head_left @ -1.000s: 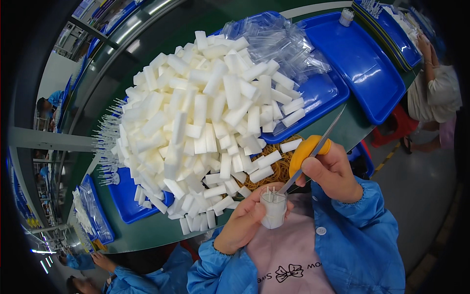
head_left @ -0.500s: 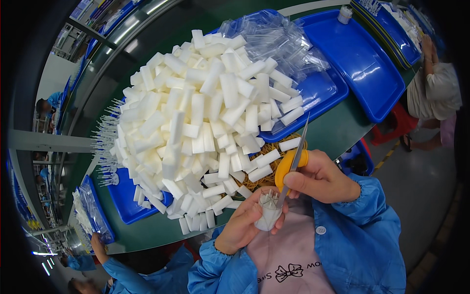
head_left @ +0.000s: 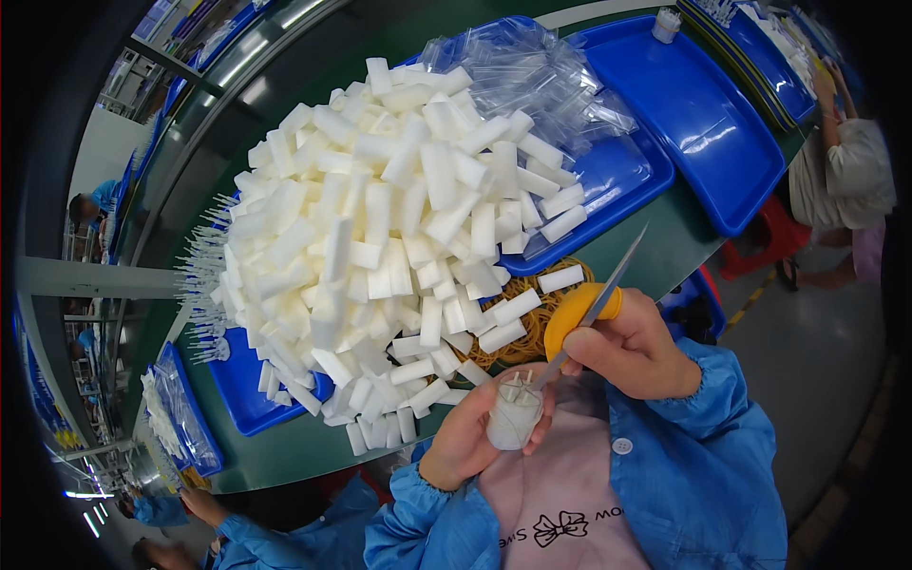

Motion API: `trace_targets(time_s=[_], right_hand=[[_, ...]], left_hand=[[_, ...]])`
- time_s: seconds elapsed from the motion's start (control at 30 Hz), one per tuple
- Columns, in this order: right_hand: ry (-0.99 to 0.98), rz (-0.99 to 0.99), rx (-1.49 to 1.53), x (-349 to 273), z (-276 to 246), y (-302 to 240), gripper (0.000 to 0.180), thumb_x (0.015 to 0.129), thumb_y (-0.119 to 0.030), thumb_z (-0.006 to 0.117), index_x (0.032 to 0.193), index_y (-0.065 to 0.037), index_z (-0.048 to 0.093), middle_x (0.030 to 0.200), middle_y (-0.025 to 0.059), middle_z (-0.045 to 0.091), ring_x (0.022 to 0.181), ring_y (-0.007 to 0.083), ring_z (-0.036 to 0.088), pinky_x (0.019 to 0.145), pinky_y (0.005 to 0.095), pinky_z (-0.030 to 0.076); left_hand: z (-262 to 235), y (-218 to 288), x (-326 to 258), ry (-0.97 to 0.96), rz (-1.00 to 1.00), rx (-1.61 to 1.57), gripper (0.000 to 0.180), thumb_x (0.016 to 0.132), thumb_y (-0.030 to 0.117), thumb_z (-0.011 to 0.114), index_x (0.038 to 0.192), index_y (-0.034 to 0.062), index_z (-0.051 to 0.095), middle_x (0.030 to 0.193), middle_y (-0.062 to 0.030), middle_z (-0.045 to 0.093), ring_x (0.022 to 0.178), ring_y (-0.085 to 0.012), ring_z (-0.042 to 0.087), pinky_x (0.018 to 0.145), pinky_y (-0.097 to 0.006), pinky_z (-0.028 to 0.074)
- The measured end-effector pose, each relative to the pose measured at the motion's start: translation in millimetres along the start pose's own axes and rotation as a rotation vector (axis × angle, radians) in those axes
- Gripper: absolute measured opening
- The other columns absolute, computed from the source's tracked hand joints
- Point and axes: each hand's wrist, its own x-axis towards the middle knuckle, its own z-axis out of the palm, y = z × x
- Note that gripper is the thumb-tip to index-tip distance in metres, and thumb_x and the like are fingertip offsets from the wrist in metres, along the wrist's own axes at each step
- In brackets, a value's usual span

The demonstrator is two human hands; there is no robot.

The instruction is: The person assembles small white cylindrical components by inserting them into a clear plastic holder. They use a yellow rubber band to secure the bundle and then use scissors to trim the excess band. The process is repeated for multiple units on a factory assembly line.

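My left hand (head_left: 472,432) is closed around a small, whitish, rounded bundle (head_left: 516,416) with several thin prongs at its top. My right hand (head_left: 634,350) grips a long pointed metal tool with a yellow-orange handle (head_left: 577,318). One slim metal end (head_left: 619,271) points up and away; the other reaches down to the bundle's top edge beside my left fingers. Whether the tool is a pair of scissors, I cannot tell. Just beyond my hands lie tan rubber bands (head_left: 532,353), partly under loose white foam blocks (head_left: 560,278).
A tall heap of white foam blocks (head_left: 380,218) covers much of the green table (head_left: 655,252). Clear plastic sleeves (head_left: 532,85) fill part of a blue tray (head_left: 608,209). Another blue tray (head_left: 698,123) holds a similar bundle (head_left: 667,26). Thin white spikes (head_left: 204,285) stand behind the heap. Co-workers sit at both sides.
The tool has tilted further right, and my right hand has shifted slightly right with it. The bundle has turned a little in my left hand and moved slightly left.
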Motion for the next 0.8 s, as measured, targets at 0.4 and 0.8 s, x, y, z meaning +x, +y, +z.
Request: trace_targets(time_s=[0.4,0.8], right_hand=[[-0.071,0.119,0.034,2.8,-0.1,1.6,0.018,0.095,-0.016,0.051,0.099,0.001,0.055,0.083,0.0037,0.06,0.068,0.0059,0.053,0.059,0.0214,0.045],[0.102,-0.104,-0.04,-15.3,-4.5,-2.1,0.013,0.091,-0.007,0.053,0.099,0.002,0.058,0.085,0.0078,0.062,0.072,0.0112,0.06,0.064,0.0238,0.05]], left_hand=[[4.7,-2.8,-2.9,-0.01,0.022,0.006,0.069,0.085,0.056,0.054,0.128,0.004,0.039,0.107,-0.0132,0.055,0.084,-0.0193,0.057,0.063,-0.029,0.048],[-3.6,-5.6,2.0,-0.124,-0.043,-0.128,0.075,0.091,0.062,0.034,0.13,-0.0012,0.039,0.1,-0.0115,0.057,0.078,-0.0171,0.057,0.057,-0.027,0.045]])
